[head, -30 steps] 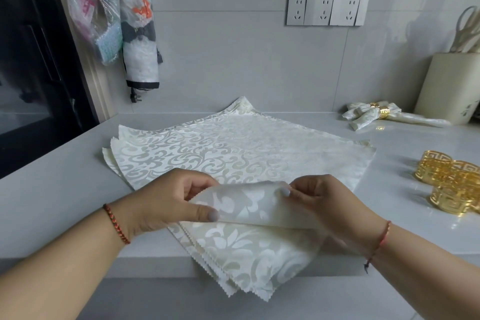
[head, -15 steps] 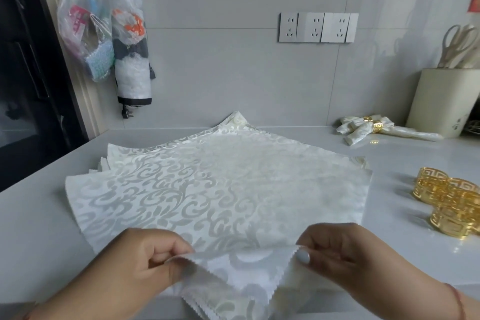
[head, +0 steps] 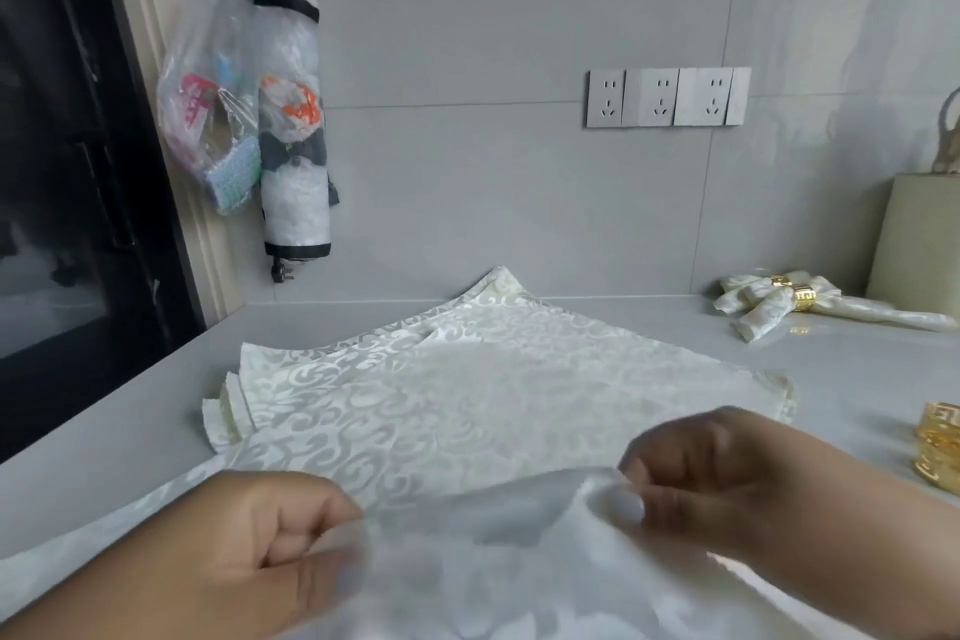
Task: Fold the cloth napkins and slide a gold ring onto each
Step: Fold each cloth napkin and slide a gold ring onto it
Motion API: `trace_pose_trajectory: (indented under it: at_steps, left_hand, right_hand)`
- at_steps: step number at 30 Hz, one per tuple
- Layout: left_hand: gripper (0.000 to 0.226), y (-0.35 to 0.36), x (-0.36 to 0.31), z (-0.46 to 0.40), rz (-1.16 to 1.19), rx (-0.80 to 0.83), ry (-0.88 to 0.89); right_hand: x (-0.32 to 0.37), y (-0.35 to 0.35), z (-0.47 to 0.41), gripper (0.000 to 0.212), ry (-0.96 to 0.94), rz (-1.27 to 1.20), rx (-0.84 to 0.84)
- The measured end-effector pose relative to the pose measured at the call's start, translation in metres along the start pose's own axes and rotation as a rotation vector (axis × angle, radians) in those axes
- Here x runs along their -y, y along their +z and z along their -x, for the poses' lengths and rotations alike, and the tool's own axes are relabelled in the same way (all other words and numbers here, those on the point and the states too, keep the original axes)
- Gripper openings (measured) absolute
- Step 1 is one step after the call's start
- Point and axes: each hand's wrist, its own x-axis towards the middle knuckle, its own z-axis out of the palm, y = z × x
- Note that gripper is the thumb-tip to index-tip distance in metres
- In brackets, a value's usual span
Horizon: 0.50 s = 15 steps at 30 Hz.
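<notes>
Item 1, top napkin: I have it pinched by its near edge in both hands and lifted off the stack, presumably so one sheet comes free alone for folding. The lifted edge is blurred; the far part lies flat on the stack beyond my grip.

Item 2, left hand: fingers curled, thumb pressed on the cloth's near-left part, knuckles up. Grip clamped on the napkin.

Item 3, right hand: thumb and fingers pinching the near-right fold of cloth, wrist coming in from the lower right. Grip clamped on the napkin too. The two grips sit apart, which keeps the edge spread between them, not bunched.

Item 4, stack: on the table, just beyond my hands, corners fanned out to the left, so each sheet can be picked off singly, I judge.

Item 5, rings: gold, on the table right of my right grip, near enough to reach after folding.

Item 6, finished napkin: already ringed, set far right of the grip by the wall, clear of the working area.

Stage, by my reckoning: folding of this napkin only beginning.
</notes>
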Motion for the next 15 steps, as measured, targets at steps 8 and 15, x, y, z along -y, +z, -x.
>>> trace_pose_trajectory:
  at_steps: [8, 15]
  left_hand:
    - [0.033, -0.035, 0.035, -0.117, -0.255, -0.282, -0.163]
    - [0.041, -0.061, 0.062, -0.218, -0.562, -0.294, -0.298]
  right_hand:
    - [-0.051, -0.022, -0.163, 0.035, 0.218, 0.291, -0.212]
    - [-0.09, -0.028, -0.272, 0.035, 0.264, 0.61, -0.22]
